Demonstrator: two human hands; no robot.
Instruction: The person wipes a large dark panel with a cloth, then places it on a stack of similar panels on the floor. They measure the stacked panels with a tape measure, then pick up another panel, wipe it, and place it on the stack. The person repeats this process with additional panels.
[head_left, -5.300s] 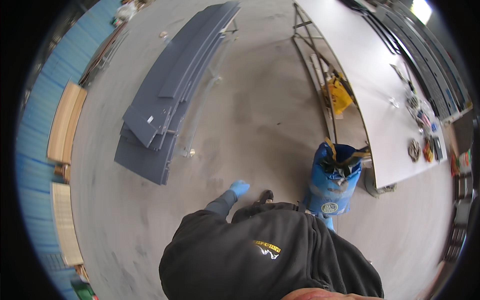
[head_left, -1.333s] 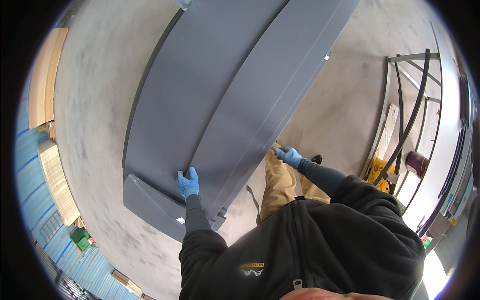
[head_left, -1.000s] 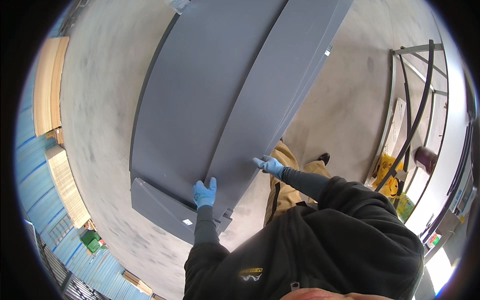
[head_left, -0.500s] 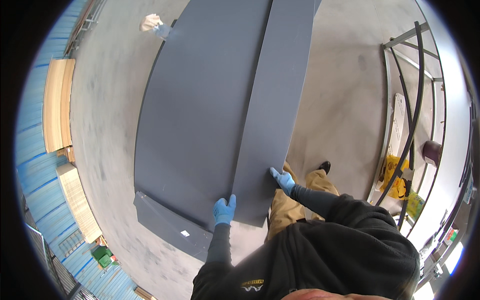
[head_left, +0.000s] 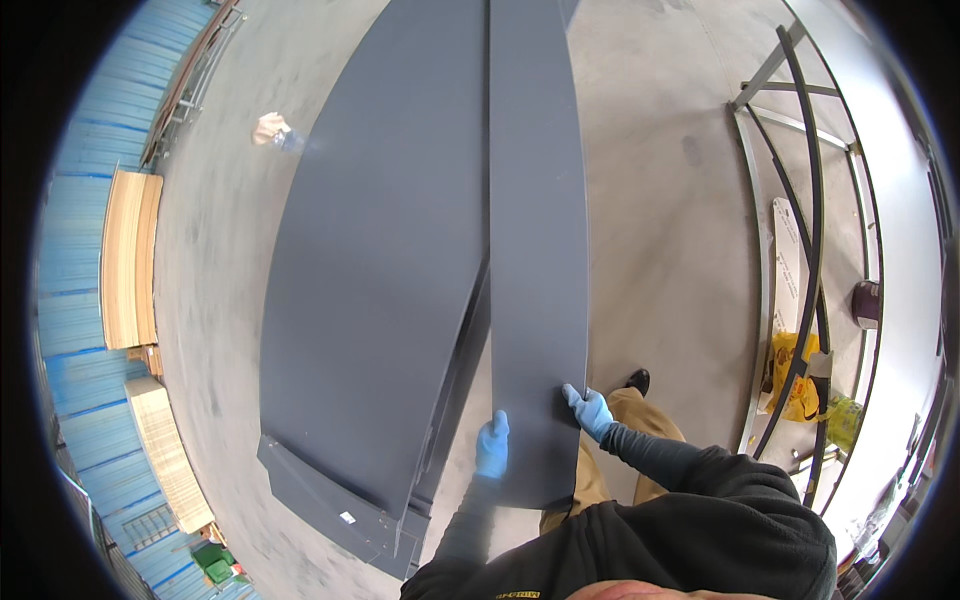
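A long, narrow dark grey panel (head_left: 540, 250) runs away from me, its near end between my hands. My left hand (head_left: 492, 447), in a light blue glove, grips the panel's left edge with the thumb on top. The right hand (head_left: 590, 410), gloved alike, grips the opposite edge, fingers hidden underneath. To the left lies a wide dark grey panel (head_left: 360, 270) over other grey sheets. A gap showing floor separates it from the narrow panel at the near end. Another grey sheet (head_left: 320, 495) with a small white label sticks out at the near left.
At right stands a metal frame (head_left: 757, 230) with black bent strips (head_left: 812, 200), a yellow bag (head_left: 793, 375) and a dark round container (head_left: 865, 304). Stacked boards (head_left: 130, 258) and a green object (head_left: 212, 562) line the left wall. A small pale object, blurred, shows at upper left (head_left: 270, 128).
Both hands have shifted the narrow panel's near end rightward and toward me. A gap has opened between it and the wide panel, revealing sheet edges below. My view has turned somewhat.
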